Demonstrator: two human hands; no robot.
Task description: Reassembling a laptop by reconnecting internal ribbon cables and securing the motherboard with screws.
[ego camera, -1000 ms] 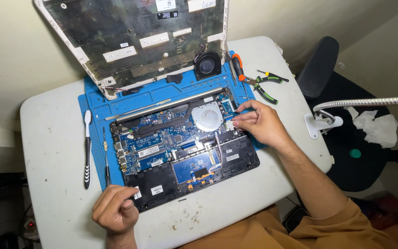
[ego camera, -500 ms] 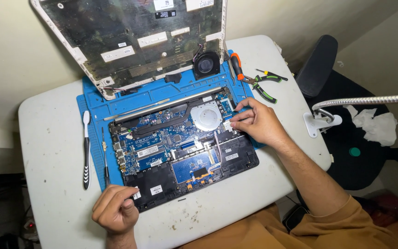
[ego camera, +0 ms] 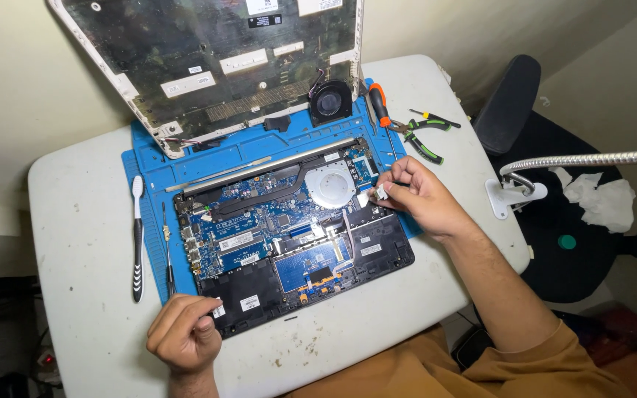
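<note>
Bracing, left hand (ego camera: 183,335): grip curled shut at the 7 o'clock corner of the opened laptop base (ego camera: 289,232), holding nothing that shows.
Toothbrush (ego camera: 137,236): on the counter (ego camera: 75,243), 9 o'clock of the base, long axis 12 to 6.
Blue mat (ego camera: 149,177): under the base.
Fan disc (ego camera: 331,184): just at 9 o'clock of the right hand.
Small white piece (ego camera: 380,192): pinched at the base's 2 o'clock edge.
Right hand (ego camera: 422,199): grip narrow on the white piece; nearer hand.
Pliers (ego camera: 422,136): 12 o'clock of the right hand, apart.
</note>
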